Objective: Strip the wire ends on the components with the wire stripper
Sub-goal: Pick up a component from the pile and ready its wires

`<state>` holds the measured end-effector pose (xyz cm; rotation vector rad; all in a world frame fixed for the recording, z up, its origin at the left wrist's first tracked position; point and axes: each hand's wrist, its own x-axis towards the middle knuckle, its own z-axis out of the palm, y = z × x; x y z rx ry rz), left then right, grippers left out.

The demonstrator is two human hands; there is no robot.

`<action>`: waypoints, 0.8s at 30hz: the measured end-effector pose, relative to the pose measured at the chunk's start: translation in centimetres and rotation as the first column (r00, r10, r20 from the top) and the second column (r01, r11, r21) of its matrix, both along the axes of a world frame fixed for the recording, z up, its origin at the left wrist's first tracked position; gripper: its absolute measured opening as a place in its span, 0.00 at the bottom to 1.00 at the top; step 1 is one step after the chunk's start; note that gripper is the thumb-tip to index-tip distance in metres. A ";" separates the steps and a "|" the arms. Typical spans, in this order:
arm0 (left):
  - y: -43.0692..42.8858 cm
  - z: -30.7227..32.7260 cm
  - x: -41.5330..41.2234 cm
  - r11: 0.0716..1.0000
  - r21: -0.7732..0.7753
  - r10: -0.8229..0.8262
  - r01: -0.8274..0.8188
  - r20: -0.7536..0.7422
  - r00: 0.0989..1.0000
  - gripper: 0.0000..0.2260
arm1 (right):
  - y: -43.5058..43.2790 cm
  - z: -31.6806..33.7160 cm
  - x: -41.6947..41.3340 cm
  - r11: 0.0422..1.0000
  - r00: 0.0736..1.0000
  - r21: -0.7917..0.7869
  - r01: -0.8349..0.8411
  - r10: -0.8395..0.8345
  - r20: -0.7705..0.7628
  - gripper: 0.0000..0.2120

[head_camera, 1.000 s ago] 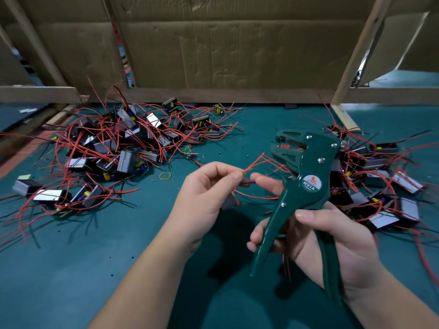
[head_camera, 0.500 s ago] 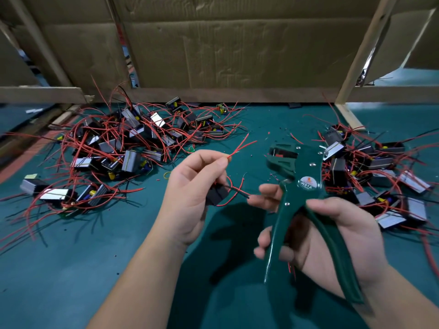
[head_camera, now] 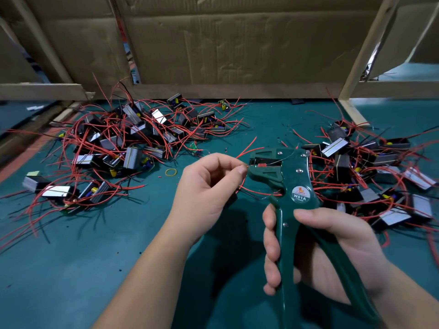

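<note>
Left hand (head_camera: pixel 206 186): thumb and forefinger tip (head_camera: pixel 241 170) pressed together, pinching red wire (head_camera: pixel 261 165) right at mouth of wire stripper (head_camera: pixel 297 179); other fingers curled in. Dark component (head_camera: pixel 234 198) apparently tucked under palm, mostly hidden. Right hand (head_camera: pixel 332 245): fingers (head_camera: pixel 270 252) wrapped round stripper's green handles, thumb across top. Tool head at 12 o'clock from right hand, above teal tabletop (head_camera: pixel 71 257). Wired component piles at 10 o'clock (head_camera: pixel 133 143) and 2 o'clock (head_camera: pixel 368 167). Yellow rubber band (head_camera: pixel 171 172) at 9 o'clock from left hand.
</note>
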<state>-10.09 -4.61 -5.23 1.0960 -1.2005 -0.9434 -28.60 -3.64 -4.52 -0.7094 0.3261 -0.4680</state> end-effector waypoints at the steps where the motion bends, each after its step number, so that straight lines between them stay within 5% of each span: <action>1: 0.0 0.0 0.0 1.000 0.000 0.000 0.000 0.013 1.000 0.04 | 0.0 0.1 0.0 1.000 0.999 -0.005 0.015 -0.015 -0.029 0.15; 9: 0.1 -0.1 0.2 1.000 0.016 0.025 -0.027 0.091 0.996 0.04 | 0.2 0.3 0.6 0.985 0.956 -0.052 0.163 -0.171 -0.238 0.17; 15: 0.2 -0.3 0.0 0.954 0.166 -0.262 0.250 0.049 0.964 0.07 | -0.3 0.4 1.0 0.948 0.916 -0.014 0.317 -0.310 -0.254 0.18; 20: 0.0 -0.4 0.1 0.988 0.088 -0.138 0.128 0.120 0.983 0.05 | -0.6 0.3 0.2 0.942 0.943 0.063 0.329 -0.325 -0.066 0.18; 24: -0.4 -0.5 0.7 1.000 0.023 -0.019 0.017 0.103 0.994 0.05 | -0.9 0.3 0.3 0.901 0.904 0.095 0.424 -0.415 -0.099 0.16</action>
